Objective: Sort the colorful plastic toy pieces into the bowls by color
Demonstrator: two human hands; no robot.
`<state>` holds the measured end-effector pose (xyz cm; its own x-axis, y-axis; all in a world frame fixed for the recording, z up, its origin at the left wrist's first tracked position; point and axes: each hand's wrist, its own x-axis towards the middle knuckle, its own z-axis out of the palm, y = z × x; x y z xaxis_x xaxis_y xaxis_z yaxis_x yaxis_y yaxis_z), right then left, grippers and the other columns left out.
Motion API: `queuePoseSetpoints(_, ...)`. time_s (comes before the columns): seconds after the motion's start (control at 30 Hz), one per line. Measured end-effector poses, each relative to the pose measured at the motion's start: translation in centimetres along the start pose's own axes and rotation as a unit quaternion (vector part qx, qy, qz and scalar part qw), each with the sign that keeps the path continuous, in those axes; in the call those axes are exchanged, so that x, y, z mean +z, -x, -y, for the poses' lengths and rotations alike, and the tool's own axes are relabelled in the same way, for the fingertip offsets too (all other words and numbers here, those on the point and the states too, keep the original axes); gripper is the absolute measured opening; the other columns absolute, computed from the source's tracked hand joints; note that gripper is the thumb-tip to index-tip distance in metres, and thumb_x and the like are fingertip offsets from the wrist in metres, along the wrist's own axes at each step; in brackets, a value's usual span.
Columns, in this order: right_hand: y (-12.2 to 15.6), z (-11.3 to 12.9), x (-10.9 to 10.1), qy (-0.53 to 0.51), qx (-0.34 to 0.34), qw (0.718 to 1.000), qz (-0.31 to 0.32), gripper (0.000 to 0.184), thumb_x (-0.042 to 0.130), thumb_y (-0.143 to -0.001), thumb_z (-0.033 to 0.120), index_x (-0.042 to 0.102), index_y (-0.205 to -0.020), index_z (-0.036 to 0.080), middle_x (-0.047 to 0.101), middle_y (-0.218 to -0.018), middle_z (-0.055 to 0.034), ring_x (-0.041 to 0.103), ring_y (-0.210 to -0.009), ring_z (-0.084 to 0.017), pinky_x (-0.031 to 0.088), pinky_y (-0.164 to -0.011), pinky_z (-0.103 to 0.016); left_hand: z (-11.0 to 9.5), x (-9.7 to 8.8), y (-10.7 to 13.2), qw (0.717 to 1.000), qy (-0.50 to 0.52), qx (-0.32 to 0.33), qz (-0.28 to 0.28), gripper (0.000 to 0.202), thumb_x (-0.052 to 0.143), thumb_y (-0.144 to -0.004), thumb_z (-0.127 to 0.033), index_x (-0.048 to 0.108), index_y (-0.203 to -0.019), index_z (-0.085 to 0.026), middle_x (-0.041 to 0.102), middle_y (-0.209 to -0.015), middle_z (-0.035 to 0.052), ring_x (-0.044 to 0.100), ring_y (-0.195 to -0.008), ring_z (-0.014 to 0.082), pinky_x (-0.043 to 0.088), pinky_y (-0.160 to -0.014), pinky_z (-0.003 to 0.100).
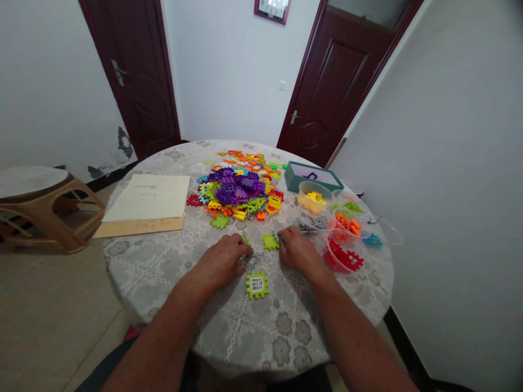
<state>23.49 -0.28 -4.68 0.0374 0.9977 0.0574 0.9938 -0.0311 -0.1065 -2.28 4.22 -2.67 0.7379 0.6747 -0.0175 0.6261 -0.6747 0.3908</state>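
Note:
My left hand (pixel 223 260) rests on the table with its fingers curled down over a green interlocking building piece (pixel 245 239), most of which is hidden. To the right, my right hand (pixel 298 251) has its bent fingertips closed at the right edge of another flat green building piece (pixel 270 242). Between and below the hands lies a green square piece with a white window insert (pixel 257 285). One more green piece (pixel 219 221) sits just beyond my left hand, at the front of a mixed pile of coloured building pieces (pixel 237 188).
At the right stand clear plastic tubs with red pieces (pixel 345 257), orange pieces (pixel 348 224) and yellow pieces (pixel 314 200). A green box (pixel 292 177) is behind them. A cream paper sheet (pixel 151 197) lies at the left. The round table has a patterned cloth (pixel 163 272).

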Motion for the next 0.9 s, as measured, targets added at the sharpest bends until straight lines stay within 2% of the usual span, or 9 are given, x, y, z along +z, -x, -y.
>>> queuePoseSetpoints(0.07,-0.1,-0.4,0.4,-0.023,-0.003,0.999,-0.040,0.024,0.051,-0.101,0.017,0.070,-0.116,0.017,0.068,-0.115,-0.0150,0.067,-0.103,-0.024,0.050,-0.089,-0.032,0.0,0.2,-0.2,1.000,-0.006,0.001,-0.003,0.035,0.068,-0.089,-0.019,0.076,-0.123,-0.025,0.065,-0.126,0.0112,0.063,-0.120,0.0284,0.050,-0.105,0.039)
queuePoseSetpoints(0.17,-0.4,-1.0,0.7,-0.075,-0.013,0.988,-0.132,0.023,0.048,-0.100,0.015,0.069,-0.107,0.017,0.070,-0.108,-0.0147,0.066,-0.102,-0.025,0.050,-0.093,-0.035,0.0,0.5,-0.5,1.000,-0.012,0.000,-0.005,0.031,0.068,-0.090,-0.020,0.077,-0.119,-0.023,0.065,-0.123,0.0118,0.063,-0.117,0.0294,0.051,-0.102,0.041)
queuePoseSetpoints(0.27,-0.7,-1.2,0.5,-0.156,-0.026,0.962,-0.224,0.024,0.047,-0.101,0.020,0.070,-0.107,0.018,0.072,-0.105,-0.0136,0.066,-0.102,-0.026,0.051,-0.094,-0.038,0.0,0.6,-0.6,1.000,0.001,0.001,-0.008,0.028,0.068,-0.089,-0.020,0.076,-0.116,-0.023,0.064,-0.124,0.0116,0.062,-0.118,0.0291,0.051,-0.101,0.040)
queuePoseSetpoints(0.4,-0.5,-1.0,-0.6,-0.256,0.018,0.925,-0.280,0.024,0.050,-0.103,0.032,0.071,-0.107,0.019,0.074,-0.101,-0.0097,0.068,-0.094,-0.024,0.052,-0.088,-0.037,0.0,0.8,-0.6,1.000,0.016,-0.001,-0.007,0.025,0.067,-0.090,-0.021,0.074,-0.114,-0.021,0.063,-0.124,0.0120,0.062,-0.118,0.0287,0.051,-0.101,0.039)
queuePoseSetpoints(0.53,-0.3,-2.0,-2.6,-0.173,0.028,0.908,-0.381,0.024,0.052,-0.102,0.032,0.072,-0.106,0.019,0.072,-0.100,-0.0108,0.065,-0.096,-0.025,0.051,-0.089,-0.039,-0.2,0.6,-0.5,1.000,0.022,-0.012,0.000,0.024,0.067,-0.089,-0.020,0.070,-0.113,-0.020,0.062,-0.123,0.0115,0.062,-0.115,0.0271,0.051,-0.099,0.038)
queuePoseSetpoints(0.63,-0.5,-3.8,-3.9,-0.074,0.083,0.888,-0.446,0.025,0.052,-0.101,0.029,0.072,-0.109,0.018,0.070,-0.102,-0.0122,0.063,-0.097,-0.026,0.051,-0.089,-0.040,-0.2,0.3,-0.4,0.999,0.041,-0.003,0.002,0.022,0.066,-0.089,-0.021,0.067,-0.112,-0.021,0.062,-0.124,0.0100,0.061,-0.114,0.0251,0.050,-0.099,0.036)
queuePoseSetpoints(0.7,-0.7,-4.5,-4.2,-0.044,0.112,0.879,-0.461,0.026,0.052,-0.099,0.026,0.072,-0.114,0.018,0.069,-0.106,-0.0128,0.062,-0.100,-0.027,0.051,-0.090,-0.041,-0.2,0.2,-0.4,0.999,0.053,0.004,-0.001,0.021,0.065,-0.090,-0.022,0.065,-0.111,-0.021,0.062,-0.124,0.0096,0.061,-0.115,0.0245,0.049,-0.099,0.035)
queuePoseSetpoints(0.8,-0.7,-4.0,-3.5,-0.077,0.059,0.890,-0.445,0.029,0.049,-0.100,0.022,0.071,-0.119,0.018,0.070,-0.110,-0.0135,0.063,-0.105,-0.027,0.051,-0.095,-0.043,-0.1,0.1,-0.4,0.998,0.066,0.007,-0.013,0.022,0.063,-0.092,-0.023,0.062,-0.113,-0.021,0.063,-0.124,0.0097,0.061,-0.115,0.0242,0.049,-0.100,0.035)
queuePoseSetpoints(0.9,-0.5,-2.0,-1.9,-0.134,-0.038,0.932,-0.335,0.030,0.047,-0.101,0.019,0.071,-0.119,0.019,0.071,-0.112,-0.0141,0.064,-0.107,-0.027,0.053,-0.098,-0.043,0.1,0.1,-0.3,0.997,0.068,-0.012,-0.024,0.024,0.062,-0.093,-0.025,0.060,-0.117,-0.022,0.066,-0.123,0.0091,0.063,-0.113,0.0249,0.050,-0.099,0.037)
